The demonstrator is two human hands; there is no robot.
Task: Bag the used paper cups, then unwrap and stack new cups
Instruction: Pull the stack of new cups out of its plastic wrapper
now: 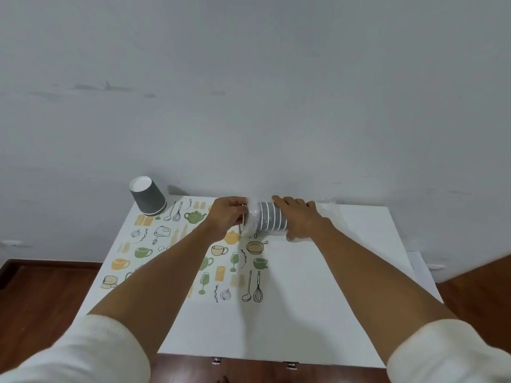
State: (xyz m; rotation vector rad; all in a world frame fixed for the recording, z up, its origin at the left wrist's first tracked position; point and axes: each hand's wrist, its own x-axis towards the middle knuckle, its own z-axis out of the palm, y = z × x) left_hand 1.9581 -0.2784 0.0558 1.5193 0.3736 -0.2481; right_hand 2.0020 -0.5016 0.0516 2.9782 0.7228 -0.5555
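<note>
Now your right hand [297, 217] clamps the cup stack [272, 220], its axis crosswise; your left hand [226, 217] pinches the wrapper [252, 221] at its left end.

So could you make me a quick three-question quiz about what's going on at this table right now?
1. True or false: the single grey cup at the table's far left corner stands upside down.
2. Which hand grips the clear plastic wrap at the end of the stack of cups? A) left hand B) right hand
3. Fill in: the stack of cups lies on its ____ on the table.

Key: 1 true. 2 A; the right hand steadies the stack's other end. 3 side.
</note>
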